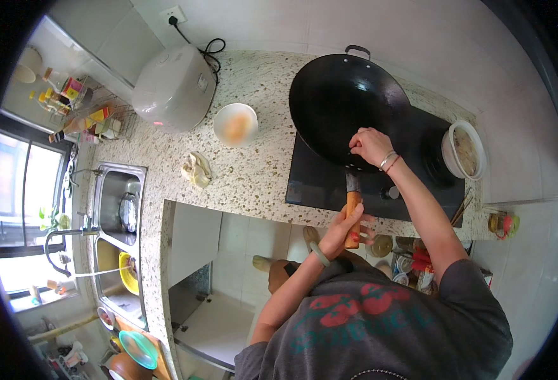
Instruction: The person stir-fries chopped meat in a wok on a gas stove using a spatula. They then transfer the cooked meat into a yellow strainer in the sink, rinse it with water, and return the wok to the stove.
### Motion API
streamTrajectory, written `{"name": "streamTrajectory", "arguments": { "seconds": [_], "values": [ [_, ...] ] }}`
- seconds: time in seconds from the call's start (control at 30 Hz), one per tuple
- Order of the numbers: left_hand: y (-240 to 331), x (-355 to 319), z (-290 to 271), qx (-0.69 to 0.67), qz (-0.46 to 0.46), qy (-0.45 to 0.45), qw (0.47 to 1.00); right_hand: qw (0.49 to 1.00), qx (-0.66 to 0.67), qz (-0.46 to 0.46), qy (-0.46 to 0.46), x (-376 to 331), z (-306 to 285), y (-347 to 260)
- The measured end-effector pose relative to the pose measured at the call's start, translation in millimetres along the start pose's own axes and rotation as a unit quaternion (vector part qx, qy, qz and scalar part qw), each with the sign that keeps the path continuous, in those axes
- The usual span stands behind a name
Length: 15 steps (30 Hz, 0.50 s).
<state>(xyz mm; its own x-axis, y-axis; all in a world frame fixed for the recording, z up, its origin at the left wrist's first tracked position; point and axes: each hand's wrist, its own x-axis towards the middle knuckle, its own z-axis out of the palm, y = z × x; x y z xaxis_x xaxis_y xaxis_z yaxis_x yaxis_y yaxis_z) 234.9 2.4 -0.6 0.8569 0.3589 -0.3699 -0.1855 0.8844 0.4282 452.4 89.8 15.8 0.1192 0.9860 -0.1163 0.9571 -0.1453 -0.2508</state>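
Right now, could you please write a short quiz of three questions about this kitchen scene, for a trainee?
1. True or false: the left hand grips the orange wooden handle of the large black round wok.
2. Where does the right hand rest? A) on the wok's near rim B) on the white rice cooker C) in the steel sink
3. Fill in: the small white bowl stands on the speckled stone ____.

Key: 1 true; 2 A; 3 counter.
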Motion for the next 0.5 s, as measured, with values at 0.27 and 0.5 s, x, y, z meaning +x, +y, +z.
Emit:
{"name": "streamTrajectory", "arguments": {
  "seconds": [0.27, 0.5],
  "values": [
    [25.3, -31.8, -28.7, 0.048, 0.062, 0.067, 0.995, 0.993, -0.023, 0.005, -0.113, 23.9, 5.4, -5.5],
    [64.2, -129.5, -105.4, -0.049, 0.156, 0.128, 0.978, 0.951, 0.255, -0.049, -0.166, 43.2, -52.7, -120.7]
  ]
}}
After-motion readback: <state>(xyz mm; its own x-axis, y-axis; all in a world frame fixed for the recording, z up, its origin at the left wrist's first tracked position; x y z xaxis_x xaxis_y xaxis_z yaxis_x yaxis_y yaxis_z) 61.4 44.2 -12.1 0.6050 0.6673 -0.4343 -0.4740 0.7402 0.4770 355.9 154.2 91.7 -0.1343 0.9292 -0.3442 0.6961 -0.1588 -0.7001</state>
